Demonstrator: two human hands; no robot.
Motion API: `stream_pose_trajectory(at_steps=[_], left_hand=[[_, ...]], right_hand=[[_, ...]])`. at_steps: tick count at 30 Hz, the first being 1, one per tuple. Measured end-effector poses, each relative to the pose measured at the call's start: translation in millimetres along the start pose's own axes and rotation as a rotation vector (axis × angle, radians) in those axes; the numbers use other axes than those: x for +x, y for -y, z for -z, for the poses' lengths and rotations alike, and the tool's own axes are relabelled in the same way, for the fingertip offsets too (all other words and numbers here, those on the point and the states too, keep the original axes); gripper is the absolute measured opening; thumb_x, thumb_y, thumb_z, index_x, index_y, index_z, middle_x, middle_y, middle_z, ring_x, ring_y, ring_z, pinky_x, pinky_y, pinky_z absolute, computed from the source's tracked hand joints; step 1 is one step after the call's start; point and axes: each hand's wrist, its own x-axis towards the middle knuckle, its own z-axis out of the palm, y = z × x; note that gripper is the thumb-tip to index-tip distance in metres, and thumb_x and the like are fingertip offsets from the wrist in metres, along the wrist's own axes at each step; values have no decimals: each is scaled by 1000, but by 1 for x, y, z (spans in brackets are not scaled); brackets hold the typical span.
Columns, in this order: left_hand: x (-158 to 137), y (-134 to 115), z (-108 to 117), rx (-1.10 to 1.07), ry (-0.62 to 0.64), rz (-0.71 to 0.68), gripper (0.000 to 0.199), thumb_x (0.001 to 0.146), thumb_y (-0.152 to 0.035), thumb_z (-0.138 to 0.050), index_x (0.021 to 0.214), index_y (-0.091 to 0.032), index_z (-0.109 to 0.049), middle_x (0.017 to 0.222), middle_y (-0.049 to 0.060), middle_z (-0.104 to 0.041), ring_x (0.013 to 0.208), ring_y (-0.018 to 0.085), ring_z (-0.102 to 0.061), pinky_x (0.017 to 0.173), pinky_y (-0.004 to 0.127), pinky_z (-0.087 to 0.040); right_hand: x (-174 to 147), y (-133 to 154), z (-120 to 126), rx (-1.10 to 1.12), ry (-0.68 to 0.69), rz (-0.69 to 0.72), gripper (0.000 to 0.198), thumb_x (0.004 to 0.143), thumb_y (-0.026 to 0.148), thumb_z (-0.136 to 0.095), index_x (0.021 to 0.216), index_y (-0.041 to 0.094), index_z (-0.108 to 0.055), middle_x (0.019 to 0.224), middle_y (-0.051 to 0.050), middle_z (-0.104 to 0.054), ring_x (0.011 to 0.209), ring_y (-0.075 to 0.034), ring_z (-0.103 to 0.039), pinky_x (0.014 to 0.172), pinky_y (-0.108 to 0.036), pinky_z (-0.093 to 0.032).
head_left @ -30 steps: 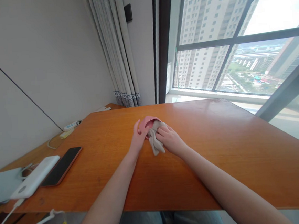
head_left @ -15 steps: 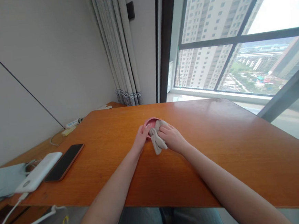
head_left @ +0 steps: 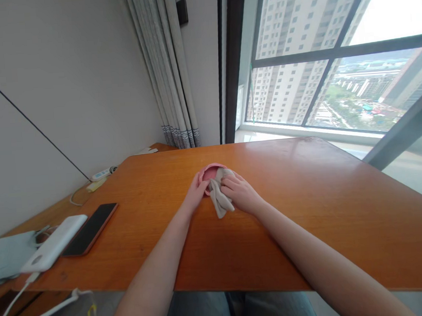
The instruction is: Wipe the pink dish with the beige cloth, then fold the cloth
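My left hand (head_left: 195, 193) grips the left rim of a small pink bowl (head_left: 209, 172), thumb over its edge. The bowl is tilted, so its inside faces me. A light grey cloth (head_left: 219, 196) is bunched in my right hand (head_left: 238, 189), pressed against the bowl's right side. One end of the cloth hangs down toward me. Fingers and cloth hide the lower right part of the bowl. Both hands are over the middle of the brown wooden table (head_left: 291, 210).
On the table's left lie a dark phone (head_left: 91, 229) and a white power bank (head_left: 55, 243) with a cable plugged in. A pale blue pouch-like thing (head_left: 8, 254) sits beyond them. A power strip (head_left: 102, 174) rests by the wall. A window (head_left: 301, 92) stands behind.
The bowl has turned slightly and shifted a little left with my left hand, showing more of its inside. The cloth's hanging end has moved slightly left.
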Motion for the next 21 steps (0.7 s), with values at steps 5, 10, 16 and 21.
stream_pose_trajectory(at_steps=[5, 10, 16, 21], left_hand=[[-9, 3, -10, -107, -21, 30, 60, 76, -45, -66, 128, -21, -47, 100, 6, -65, 89, 19, -61, 79, 30, -47], [-18, 20, -37, -317, -136, 24, 70, 73, -38, -72, 131, -26, -36, 119, 7, -59, 105, 19, -59, 88, 32, -48], [-1, 12, -8, -49, -165, -40, 42, 78, -33, -62, 118, -23, -51, 120, 6, -57, 110, 20, -54, 87, 30, -47], [-5, 10, -11, -123, -119, 72, 58, 74, -35, -68, 127, -25, -46, 111, 6, -60, 92, 19, -60, 74, 30, -50]], right_hand=[[-8, -6, -6, -43, 49, -117, 19, 90, 18, -47, 76, 19, -60, 78, -4, -52, 79, -17, -47, 80, -33, -46], [-8, 5, -24, -116, -83, -167, 20, 90, 16, -45, 81, 19, -63, 80, -6, -54, 87, -19, -50, 83, -35, -46], [-1, 2, -17, -41, -57, -58, 20, 92, 17, -44, 83, 20, -62, 88, -7, -57, 104, -20, -50, 97, -39, -43], [-4, -1, -9, -16, -33, -64, 21, 92, 19, -44, 80, 20, -61, 86, -6, -57, 96, -19, -52, 97, -39, -43]])
